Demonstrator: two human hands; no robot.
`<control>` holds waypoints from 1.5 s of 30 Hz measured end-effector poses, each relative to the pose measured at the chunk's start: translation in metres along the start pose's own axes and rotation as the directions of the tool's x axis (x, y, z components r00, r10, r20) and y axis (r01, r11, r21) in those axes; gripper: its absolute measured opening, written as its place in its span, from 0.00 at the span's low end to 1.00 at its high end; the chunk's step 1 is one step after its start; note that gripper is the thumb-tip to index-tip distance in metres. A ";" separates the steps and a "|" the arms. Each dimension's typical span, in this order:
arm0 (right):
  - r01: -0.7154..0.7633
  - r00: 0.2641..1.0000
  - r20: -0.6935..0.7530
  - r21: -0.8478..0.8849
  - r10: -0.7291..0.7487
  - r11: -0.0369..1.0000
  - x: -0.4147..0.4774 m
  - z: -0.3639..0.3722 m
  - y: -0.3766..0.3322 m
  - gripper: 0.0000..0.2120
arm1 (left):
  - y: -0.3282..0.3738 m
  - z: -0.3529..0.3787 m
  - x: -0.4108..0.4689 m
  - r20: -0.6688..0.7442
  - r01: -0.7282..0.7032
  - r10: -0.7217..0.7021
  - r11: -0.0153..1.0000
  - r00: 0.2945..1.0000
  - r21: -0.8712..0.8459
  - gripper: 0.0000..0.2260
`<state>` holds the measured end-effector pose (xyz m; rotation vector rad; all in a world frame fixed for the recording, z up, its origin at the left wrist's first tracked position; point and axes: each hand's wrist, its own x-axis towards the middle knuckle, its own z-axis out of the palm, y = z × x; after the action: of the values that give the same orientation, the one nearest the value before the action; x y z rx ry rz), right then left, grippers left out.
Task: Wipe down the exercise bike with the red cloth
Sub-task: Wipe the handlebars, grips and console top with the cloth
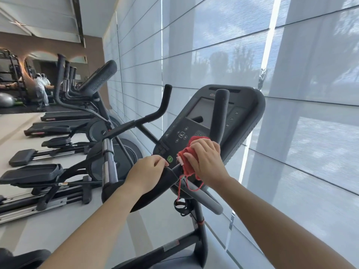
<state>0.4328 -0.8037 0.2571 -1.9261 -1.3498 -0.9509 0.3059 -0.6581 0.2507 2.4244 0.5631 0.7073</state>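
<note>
Red cloth (189, 159) is lying bunched under my right hand (206, 159), against the lower edge of the console (246, 121) of the exercise bike (201, 232), just right of the green button (170, 158). The right hand's fingers are curving over the cloth and pinning it to the panel. The thumb is hidden, so I cannot tell what part it is taking in the hold. Loose red threads (181, 184) are hanging from the cloth's lower edge over the handlebar junction.

My left hand (147, 169) is gripping the top edge of the black handlebar pad (159, 182) with its fingers curled. It is sitting just left of the button, near the cloth but apart from it.

The console's long axis is running up and away to the right from the fingers. I am judging that the unwiped panel is lying above the cloth: keypad (181, 134), then screen (202, 111). The right upright grip (221, 113) is standing in front of the screen and crossing that path, so the next stroke is likely having to pass left of it or wrap round it. The left horn (166, 98) is rising well apart.

Elliptical trainers (48, 171) are standing in a row to the left, and window blinds (301, 74) are filling the right.
</note>
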 end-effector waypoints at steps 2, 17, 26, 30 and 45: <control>-0.018 0.999 -0.033 0.060 0.020 0.998 0.000 -0.001 0.000 0.17 | 0.000 -0.001 0.002 0.003 -0.017 0.016 0.999 1.000 0.035 0.12; -0.432 0.752 -0.513 0.090 0.414 0.897 0.094 -0.119 0.095 0.14 | 0.095 -0.015 0.079 0.005 -0.234 0.234 0.966 0.972 0.108 0.13; -0.481 0.816 -0.232 0.237 0.530 0.844 0.087 -0.034 0.046 0.19 | 0.118 -0.023 0.115 -0.103 -0.420 0.416 0.907 0.903 -0.017 0.14; -0.404 0.871 -0.181 0.267 0.457 0.875 0.048 -0.012 0.038 0.23 | 0.119 -0.024 0.125 -0.021 -0.524 0.524 0.851 0.852 -0.034 0.22; -0.303 0.933 -0.120 0.243 0.339 0.921 0.054 -0.028 0.057 0.25 | 0.133 -0.023 0.166 0.120 -0.627 0.639 0.769 0.760 -0.121 0.34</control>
<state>0.4931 -0.8153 0.3132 -1.7873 -0.9623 -0.7406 0.4518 -0.6639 0.4072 2.5642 -0.3851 0.7670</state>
